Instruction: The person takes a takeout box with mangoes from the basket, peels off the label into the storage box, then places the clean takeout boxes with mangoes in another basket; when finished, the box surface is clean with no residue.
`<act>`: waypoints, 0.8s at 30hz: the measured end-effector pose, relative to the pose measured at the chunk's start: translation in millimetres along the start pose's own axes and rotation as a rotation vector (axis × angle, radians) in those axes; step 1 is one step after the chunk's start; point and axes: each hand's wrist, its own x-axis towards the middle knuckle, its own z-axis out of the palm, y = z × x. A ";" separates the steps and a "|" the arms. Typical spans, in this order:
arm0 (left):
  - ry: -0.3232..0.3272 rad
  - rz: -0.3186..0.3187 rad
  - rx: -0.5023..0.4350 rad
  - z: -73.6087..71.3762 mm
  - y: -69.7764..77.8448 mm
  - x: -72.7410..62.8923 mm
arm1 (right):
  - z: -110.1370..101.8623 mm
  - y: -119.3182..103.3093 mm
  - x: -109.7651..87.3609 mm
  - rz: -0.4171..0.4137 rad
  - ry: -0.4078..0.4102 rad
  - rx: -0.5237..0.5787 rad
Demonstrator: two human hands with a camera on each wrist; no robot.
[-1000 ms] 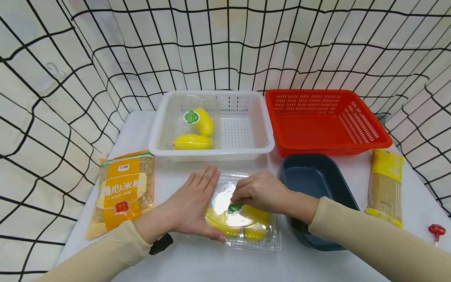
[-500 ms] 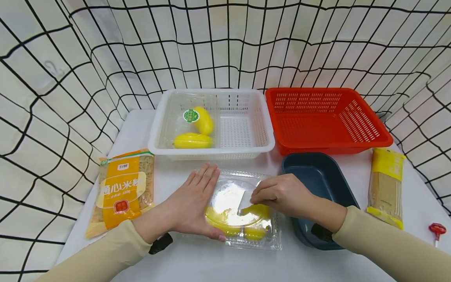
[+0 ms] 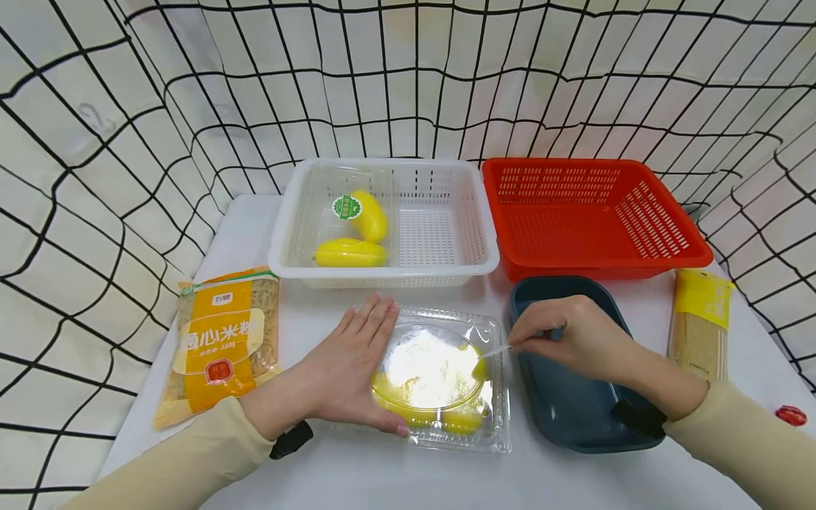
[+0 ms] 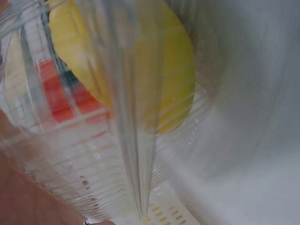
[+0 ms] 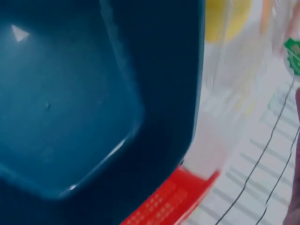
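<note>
left hand (image 3: 341,375): fingers straight, flat across left side of clear container (image 3: 440,375) | right hand (image 3: 570,336): over blue tub (image 3: 574,421), pinching thin label (image 3: 497,350) | clear container: on desk (image 3: 408,485), between orange bag (image 3: 219,343) and blue tub, yellow fruit (image 3: 462,419) inside

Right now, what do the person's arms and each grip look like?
The left sleeve and right sleeve are long, plain and beige. A small black object shows near the end of each. The left grip and right grip are ungloved.
</note>
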 end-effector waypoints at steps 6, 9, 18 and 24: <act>-0.001 -0.003 0.011 -0.6 -0.1 0.5 | -23.3 16.8 -6.0 0.251 -0.108 0.150; -0.003 -0.005 0.009 -0.3 0.2 0.7 | -31.7 27.3 -7.7 0.331 -0.151 0.193; -0.016 -0.017 -0.017 -0.2 0.7 0.7 | -45.2 64.6 -17.7 0.444 -0.190 0.217; 0.011 -0.046 -0.030 1.7 5.2 -2.3 | -49.0 81.0 -24.2 0.541 -0.192 0.183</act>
